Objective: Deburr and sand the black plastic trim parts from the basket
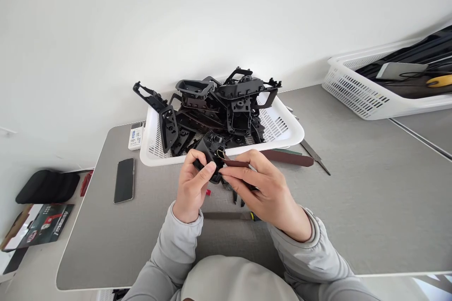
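My left hand [192, 186] is closed around a small black plastic part [212, 148], held just above the grey table [353, 188]. My right hand [263, 188] pinches a thin brown strip [236, 163] against the same part, thumb and fingers pressed together. Both hands meet in front of a white slotted basket [150, 150] heaped with several black plastic frames [226, 99].
A dark phone [124, 180] lies left of my hands, a small white labelled box [135, 135] beside the basket. Brown strips [289, 156] and thin tools lie right of the basket. A second white basket [363, 96] stands at the far right. A black pouch [47, 186] lies on the floor, left.
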`<state>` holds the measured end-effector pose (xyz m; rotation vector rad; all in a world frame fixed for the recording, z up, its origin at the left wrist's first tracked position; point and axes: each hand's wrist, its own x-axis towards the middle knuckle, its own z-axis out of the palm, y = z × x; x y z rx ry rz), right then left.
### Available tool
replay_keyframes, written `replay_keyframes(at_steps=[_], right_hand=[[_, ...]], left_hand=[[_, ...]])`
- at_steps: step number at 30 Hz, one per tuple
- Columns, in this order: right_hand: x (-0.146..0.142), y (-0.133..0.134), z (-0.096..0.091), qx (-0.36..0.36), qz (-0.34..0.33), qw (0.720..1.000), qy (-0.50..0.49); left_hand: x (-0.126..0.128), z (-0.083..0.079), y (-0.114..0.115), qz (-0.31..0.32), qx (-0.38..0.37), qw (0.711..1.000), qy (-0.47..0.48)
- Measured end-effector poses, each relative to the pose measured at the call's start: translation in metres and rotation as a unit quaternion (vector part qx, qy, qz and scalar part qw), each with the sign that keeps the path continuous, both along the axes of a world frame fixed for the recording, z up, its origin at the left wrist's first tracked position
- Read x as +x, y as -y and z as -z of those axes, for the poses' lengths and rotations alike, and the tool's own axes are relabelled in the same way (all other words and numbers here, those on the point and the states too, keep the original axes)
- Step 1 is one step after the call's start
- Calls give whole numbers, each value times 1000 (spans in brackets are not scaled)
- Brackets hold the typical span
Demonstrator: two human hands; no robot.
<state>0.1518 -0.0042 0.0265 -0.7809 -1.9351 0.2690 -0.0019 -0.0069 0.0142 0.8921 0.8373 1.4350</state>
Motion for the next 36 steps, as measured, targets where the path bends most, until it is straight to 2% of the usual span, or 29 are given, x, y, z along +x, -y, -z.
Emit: replay_keyframes(at_steps=[8, 17, 25, 31, 36], right_hand=[[-1, 1, -2, -14, -4, 1000, 9], [-7, 2, 1, -6, 17, 1000, -11], [-2, 0, 1, -27, 31, 998, -43], [5, -6, -2, -101, 54, 988, -105], [17, -7, -6, -199, 33, 960, -194]], left_hand=[[-1, 2, 1, 8, 8, 999, -32], [-1, 4, -1, 2, 1, 1000, -15], [-3, 5, -1, -4, -5, 1000, 10], [-4, 3, -3, -13, -1, 1000, 23], [-5, 3, -7, 1, 58, 996, 65]])
